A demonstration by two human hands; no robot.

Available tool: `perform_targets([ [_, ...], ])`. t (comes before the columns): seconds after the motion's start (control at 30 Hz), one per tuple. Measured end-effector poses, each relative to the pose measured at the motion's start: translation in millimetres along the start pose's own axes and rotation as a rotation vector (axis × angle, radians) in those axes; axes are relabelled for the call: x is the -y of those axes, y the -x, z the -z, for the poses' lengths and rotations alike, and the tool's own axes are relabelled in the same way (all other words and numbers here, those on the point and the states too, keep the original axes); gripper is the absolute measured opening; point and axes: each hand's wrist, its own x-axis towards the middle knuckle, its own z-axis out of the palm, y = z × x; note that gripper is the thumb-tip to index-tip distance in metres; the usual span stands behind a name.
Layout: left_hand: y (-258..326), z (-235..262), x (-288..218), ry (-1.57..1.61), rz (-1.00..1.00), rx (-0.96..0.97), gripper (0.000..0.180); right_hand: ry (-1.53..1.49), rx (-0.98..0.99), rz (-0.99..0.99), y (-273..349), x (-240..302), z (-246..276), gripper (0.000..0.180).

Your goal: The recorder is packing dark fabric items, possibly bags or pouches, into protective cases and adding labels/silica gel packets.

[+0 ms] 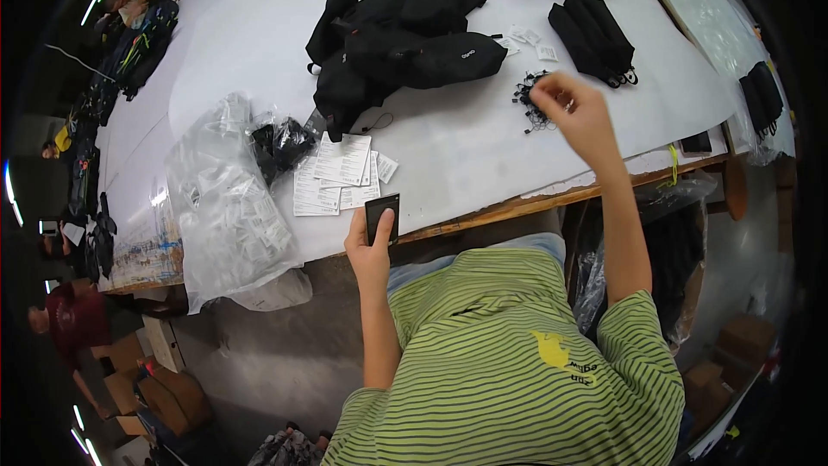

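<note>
My left hand [369, 250] grips a flat black rectangular card [382, 207] at the table's near edge, thumb on its face. White printed sheets [341, 160] lie overlapped just beyond it. My right hand [580, 116] is over a small tangled pile of black cord loops [524, 103], fingers curled and pinched. Whatever sits between those fingertips is too small to make out. Further back, a heap of black fabric bags [388, 43] lies on the white-covered table [466, 147]. A single thin cord loop [379, 122] rests near the heap.
A clear plastic bag with white labels [228, 216] hangs over the left edge, beside a small bag of black items [283, 145]. Small white packets [545, 52] and rolled black bags [593, 34] lie at right. Other people [78, 319] are at far left.
</note>
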Motion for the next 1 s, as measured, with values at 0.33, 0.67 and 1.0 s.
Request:
perform_targets([
  [0.33, 3, -19, 3, 0.037, 0.142, 0.092, 0.021, 0.303, 0.29, 0.135, 9, -28, -107, 0.021],
  [0.67, 2, -28, 6, -0.058, 0.105, -0.012, 0.02, 0.19, 0.432, 0.348, 2, -33, -133, 0.013],
  [1.0, 3, -45, -20, -0.212, -0.181, -0.047, 0.016, -0.388, 0.283, 0.007, 61, 42, -105, 0.008],
])
